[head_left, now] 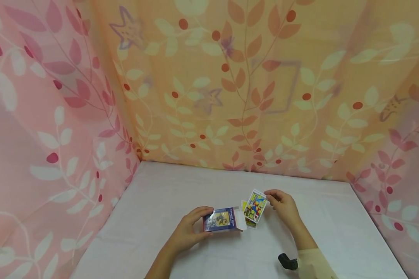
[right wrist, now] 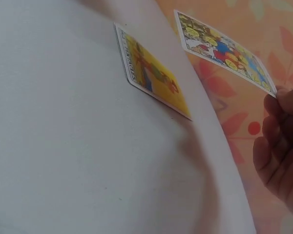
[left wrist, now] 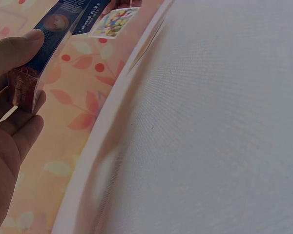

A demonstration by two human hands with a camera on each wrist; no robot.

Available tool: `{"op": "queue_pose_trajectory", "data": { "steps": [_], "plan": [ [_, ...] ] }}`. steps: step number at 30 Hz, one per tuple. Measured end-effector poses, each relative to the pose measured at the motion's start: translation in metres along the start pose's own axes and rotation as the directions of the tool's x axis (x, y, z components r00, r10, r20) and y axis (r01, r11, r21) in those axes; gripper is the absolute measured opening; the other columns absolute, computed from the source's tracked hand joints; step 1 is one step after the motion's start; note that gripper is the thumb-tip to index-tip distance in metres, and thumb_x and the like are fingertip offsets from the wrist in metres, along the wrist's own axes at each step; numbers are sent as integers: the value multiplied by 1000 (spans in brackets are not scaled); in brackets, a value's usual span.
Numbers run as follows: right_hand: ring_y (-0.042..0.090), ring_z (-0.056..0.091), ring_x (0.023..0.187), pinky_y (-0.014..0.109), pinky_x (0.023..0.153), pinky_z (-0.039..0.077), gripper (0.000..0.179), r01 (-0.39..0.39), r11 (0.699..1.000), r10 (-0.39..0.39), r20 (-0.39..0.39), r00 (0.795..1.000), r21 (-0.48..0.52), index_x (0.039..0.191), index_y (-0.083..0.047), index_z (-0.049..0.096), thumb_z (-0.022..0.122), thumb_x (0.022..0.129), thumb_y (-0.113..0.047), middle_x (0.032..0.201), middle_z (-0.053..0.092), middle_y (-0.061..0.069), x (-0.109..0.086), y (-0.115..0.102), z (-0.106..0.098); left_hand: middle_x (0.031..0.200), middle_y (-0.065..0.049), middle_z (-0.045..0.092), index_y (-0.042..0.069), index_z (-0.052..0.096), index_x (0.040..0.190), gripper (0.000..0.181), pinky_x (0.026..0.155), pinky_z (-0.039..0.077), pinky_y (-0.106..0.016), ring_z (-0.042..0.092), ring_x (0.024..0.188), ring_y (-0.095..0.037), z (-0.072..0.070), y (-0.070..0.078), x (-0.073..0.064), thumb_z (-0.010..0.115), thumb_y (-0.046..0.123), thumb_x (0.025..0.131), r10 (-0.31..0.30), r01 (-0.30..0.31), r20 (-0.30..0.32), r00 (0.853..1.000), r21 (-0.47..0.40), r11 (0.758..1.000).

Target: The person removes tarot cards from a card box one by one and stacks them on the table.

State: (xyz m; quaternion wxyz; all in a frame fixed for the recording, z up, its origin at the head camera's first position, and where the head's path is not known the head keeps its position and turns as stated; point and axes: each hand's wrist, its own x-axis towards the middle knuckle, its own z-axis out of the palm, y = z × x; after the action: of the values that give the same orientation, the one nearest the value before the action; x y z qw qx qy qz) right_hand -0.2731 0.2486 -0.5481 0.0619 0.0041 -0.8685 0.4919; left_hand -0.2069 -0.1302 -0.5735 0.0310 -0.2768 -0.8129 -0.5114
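My left hand (head_left: 190,228) grips a blue card box (head_left: 219,220) by its left end, thumb on one side and fingers on the other. Its white end flap (head_left: 241,221) stands open toward the right. "Universal Waite" is printed on the box (left wrist: 63,22). Between finger and thumb, my right hand (head_left: 285,207) pinches one corner of a colourful picture card (head_left: 256,205). Below that card, a small stack of cards (right wrist: 154,75) with a yellow picture on top lies on the white surface. In the head view the held card partly covers this stack.
A white cloth-covered table (head_left: 160,193) spreads beneath both hands. Flowered curtains (head_left: 195,97) rise at the back and on both sides. A small black object (head_left: 287,262) sits by the right sleeve (head_left: 314,263).
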Motion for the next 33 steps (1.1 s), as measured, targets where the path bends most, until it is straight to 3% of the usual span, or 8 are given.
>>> {"op": "queue_pose_trajectory", "data": {
  "steps": [7,14,18,23,33],
  "plan": [
    [17,61,85,24,67,57,18,2,997,5,89,996,-76,115,-9,73,63,103,-19,105,72,8,6,7,11,147,14,54,20,59,144,76,117,45,-42,50,140,-19,2,-1,0,91,8,76,26,-26,-12,1000,20,999],
    [18,60,86,24,68,57,17,-13,997,23,135,991,-73,114,-10,73,62,103,-18,106,70,7,9,14,19,147,12,55,19,59,143,76,118,44,-39,50,140,-19,2,-1,0,90,7,75,46,-45,-11,999,20,999],
    [18,62,98,34,84,59,16,-9,994,23,132,991,-111,112,-14,74,61,104,-19,111,71,4,11,20,23,147,12,55,17,59,143,75,118,44,-41,50,140,-20,2,-1,0,90,8,76,37,-37,-6,999,19,999],
    [21,62,113,49,103,54,15,2,993,15,144,989,-117,111,-18,74,62,104,-21,116,72,2,14,26,28,148,13,54,17,59,144,74,118,43,-42,49,141,-19,2,0,-1,91,10,77,13,-13,3,1000,18,1000],
    [21,64,105,49,99,55,13,43,990,-23,145,989,-138,108,-14,75,65,101,-17,108,73,1,19,34,35,148,14,54,16,59,144,74,118,43,-46,49,142,-19,2,3,0,91,11,77,-8,7,10,1000,8,1000]
  ]
}}
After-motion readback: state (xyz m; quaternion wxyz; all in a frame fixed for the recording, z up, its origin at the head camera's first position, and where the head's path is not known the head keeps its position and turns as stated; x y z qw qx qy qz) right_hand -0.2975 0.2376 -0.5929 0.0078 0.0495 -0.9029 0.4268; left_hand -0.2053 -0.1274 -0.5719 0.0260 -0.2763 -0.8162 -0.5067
